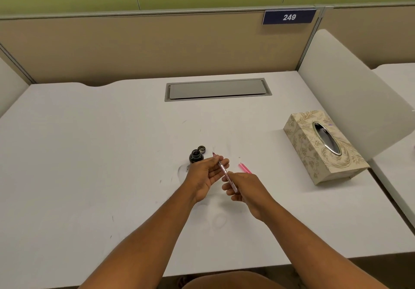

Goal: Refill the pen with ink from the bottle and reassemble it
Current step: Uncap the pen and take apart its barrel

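A pink translucent pen section (pixel 224 171) with its nib pointing up and away is held between both hands above the white desk (pixel 112 154). My left hand (pixel 205 174) pinches its front part near the nib. My right hand (pixel 243 188) grips its rear end. A small dark ink bottle (pixel 195 156) stands open just left of my left hand, with its cap (pixel 201 148) lying behind it. Two pink pen parts (pixel 245 168) lie on the desk to the right of the hands.
A patterned tissue box (pixel 323 147) sits at the right. A grey cable flap (pixel 217 89) is set into the desk at the back. Beige partition walls enclose the desk, with a white divider (pixel 350 91) at the right.
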A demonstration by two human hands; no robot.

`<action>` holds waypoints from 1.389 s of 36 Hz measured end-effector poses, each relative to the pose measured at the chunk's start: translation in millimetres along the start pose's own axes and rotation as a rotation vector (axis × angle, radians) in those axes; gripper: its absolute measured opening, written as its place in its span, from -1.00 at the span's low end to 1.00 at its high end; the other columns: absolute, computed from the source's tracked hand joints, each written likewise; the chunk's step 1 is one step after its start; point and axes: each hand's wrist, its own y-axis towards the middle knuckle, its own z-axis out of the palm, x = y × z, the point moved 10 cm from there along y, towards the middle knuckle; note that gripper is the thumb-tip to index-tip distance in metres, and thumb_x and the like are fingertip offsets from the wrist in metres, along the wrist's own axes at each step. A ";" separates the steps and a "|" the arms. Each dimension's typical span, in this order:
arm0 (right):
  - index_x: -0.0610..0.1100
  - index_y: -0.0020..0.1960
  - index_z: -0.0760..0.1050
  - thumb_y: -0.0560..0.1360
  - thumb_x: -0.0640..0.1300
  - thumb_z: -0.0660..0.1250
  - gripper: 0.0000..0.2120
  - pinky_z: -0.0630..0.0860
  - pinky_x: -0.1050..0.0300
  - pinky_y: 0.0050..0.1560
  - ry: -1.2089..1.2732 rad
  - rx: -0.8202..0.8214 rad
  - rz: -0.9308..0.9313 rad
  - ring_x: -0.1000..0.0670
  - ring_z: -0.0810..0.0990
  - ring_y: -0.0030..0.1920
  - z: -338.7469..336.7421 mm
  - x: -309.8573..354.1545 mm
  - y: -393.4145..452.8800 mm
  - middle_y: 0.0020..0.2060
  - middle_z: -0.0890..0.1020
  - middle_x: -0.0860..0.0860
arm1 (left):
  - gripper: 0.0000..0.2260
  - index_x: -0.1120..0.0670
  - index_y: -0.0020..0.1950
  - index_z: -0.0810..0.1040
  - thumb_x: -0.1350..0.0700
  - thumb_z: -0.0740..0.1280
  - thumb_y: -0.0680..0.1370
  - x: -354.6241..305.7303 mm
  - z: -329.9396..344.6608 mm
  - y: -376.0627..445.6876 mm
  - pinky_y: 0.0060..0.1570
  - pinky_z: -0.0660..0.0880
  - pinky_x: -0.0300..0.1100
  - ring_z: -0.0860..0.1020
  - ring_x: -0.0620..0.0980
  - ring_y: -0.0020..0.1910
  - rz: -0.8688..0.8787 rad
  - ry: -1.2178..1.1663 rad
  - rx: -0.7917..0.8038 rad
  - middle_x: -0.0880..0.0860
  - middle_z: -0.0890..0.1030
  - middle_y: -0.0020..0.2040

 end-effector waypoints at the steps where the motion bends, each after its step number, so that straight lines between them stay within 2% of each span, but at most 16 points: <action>1: -0.18 0.01 0.66 0.59 -0.01 0.29 -0.73 0.56 0.10 -0.09 0.002 0.002 -0.002 0.02 0.61 -0.22 0.6 -0.1 -0.4 -0.19 0.71 -0.07 | -0.86 0.26 0.07 0.61 0.20 0.33 0.62 0.2 0.2 -0.2 0.01 0.64 -0.11 0.70 0.14 0.07 0.001 0.000 0.002 0.23 0.72 0.01; 8: -0.23 0.02 0.62 0.51 -0.08 0.44 -0.79 0.58 0.09 -0.10 -0.021 -0.035 -0.051 0.02 0.62 -0.23 -5.6 0.7 1.5 -0.22 0.66 -0.06 | -0.86 0.25 0.06 0.61 0.20 0.32 0.63 -0.6 1.3 -1.5 0.05 0.64 -0.09 0.71 0.11 0.03 0.007 0.006 0.010 0.20 0.73 -0.02; 12: -0.18 0.02 0.65 0.58 -0.02 0.33 -0.76 0.58 0.07 -0.07 0.034 -0.024 0.000 0.00 0.63 -0.21 -5.2 -1.4 -0.1 -0.19 0.71 -0.08 | -0.86 0.26 0.06 0.61 0.20 0.32 0.63 -3.0 2.4 -2.9 0.01 0.64 -0.11 0.70 0.13 0.05 0.015 0.015 0.001 0.20 0.73 -0.03; 16: -0.19 0.04 0.66 0.61 -0.10 0.21 -0.73 0.57 0.07 -0.08 0.077 0.009 0.044 0.00 0.63 -0.21 -1.2 -2.0 -2.8 -0.19 0.72 -0.10 | -0.85 0.26 0.08 0.61 0.19 0.33 0.63 -3.9 2.6 -4.0 0.06 0.63 -0.10 0.70 0.14 0.08 0.017 0.026 0.003 0.21 0.73 0.00; 22: -0.22 0.03 0.65 0.57 -0.13 0.34 -0.82 0.56 0.10 -0.11 0.053 0.009 0.002 0.01 0.60 -0.22 -2.4 0.6 -4.9 -0.23 0.68 -0.06 | -0.86 0.26 0.05 0.61 0.20 0.31 0.63 -4.3 2.2 -5.4 -0.01 0.65 -0.14 0.71 0.10 0.01 0.017 0.034 0.008 0.19 0.73 -0.04; 26: -0.22 0.06 0.64 0.52 -0.07 0.42 -0.78 0.54 0.06 -0.07 0.048 0.003 0.002 0.00 0.61 -0.19 -5.9 -0.1 -5.1 -0.20 0.66 -0.04 | -0.87 0.24 0.04 0.62 0.19 0.33 0.63 -4.3 1.2 -5.6 -0.04 0.65 -0.14 0.72 0.10 0.01 0.013 0.033 0.003 0.19 0.74 -0.04; 30: -0.19 0.04 0.66 0.58 0.00 0.31 -0.72 0.54 0.03 -0.02 0.086 0.012 0.059 -0.01 0.64 -0.17 -4.6 -2.6 -6.9 -0.20 0.70 -0.05 | -0.86 0.26 0.04 0.62 0.20 0.32 0.63 -4.9 3.0 -7.5 0.05 0.65 -0.09 0.71 0.12 0.02 0.021 0.037 0.006 0.20 0.73 -0.04; 34: -0.20 0.04 0.67 0.62 -0.07 0.22 -0.71 0.53 0.05 -0.03 0.080 0.052 0.089 0.01 0.63 -0.18 0.2 -3.6 -9.1 -0.19 0.72 -0.05 | -0.86 0.25 0.04 0.62 0.19 0.32 0.63 -4.8 3.4 -8.8 0.04 0.64 -0.11 0.71 0.11 0.02 0.021 0.044 0.012 0.20 0.74 -0.03; 40: -0.21 0.02 0.65 0.57 -0.11 0.34 -0.82 0.56 0.08 -0.09 0.103 0.066 0.091 -0.01 0.61 -0.20 3.2 -6.6 -7.3 -0.21 0.67 -0.07 | -0.86 0.25 0.04 0.62 0.19 0.32 0.63 -4.3 0.3 -9.4 -0.02 0.65 -0.13 0.72 0.11 0.01 0.021 0.044 0.012 0.21 0.73 -0.04; 43: -0.17 0.01 0.62 0.53 -0.08 0.42 -0.84 0.54 0.05 -0.05 0.108 0.054 0.092 -0.03 0.64 -0.18 2.3 -7.8 -7.2 -0.19 0.65 -0.07 | -0.85 0.26 0.04 0.62 0.19 0.32 0.63 -4.4 -1.6 -9.3 0.00 0.65 -0.12 0.72 0.12 0.02 0.017 0.040 0.007 0.21 0.73 -0.03; 47: -0.14 0.04 0.67 0.55 0.06 0.36 -0.73 0.54 0.01 0.06 0.078 0.033 0.098 -0.03 0.70 -0.11 -0.1 -8.6 -7.0 -0.13 0.72 -0.04 | -0.86 0.26 0.03 0.62 0.20 0.32 0.63 -4.8 0.0 -10.2 0.01 0.65 -0.13 0.72 0.11 0.01 0.019 0.040 0.021 0.22 0.72 -0.03; 50: -0.14 0.05 0.69 0.59 0.00 0.29 -0.73 0.53 0.01 0.09 0.089 0.056 0.103 -0.01 0.70 -0.10 2.3 -6.9 -8.6 -0.10 0.74 -0.05 | -0.86 0.26 0.04 0.62 0.20 0.32 0.63 -4.4 2.0 -10.7 0.03 0.65 -0.11 0.71 0.14 0.05 0.020 0.047 0.025 0.23 0.72 -0.01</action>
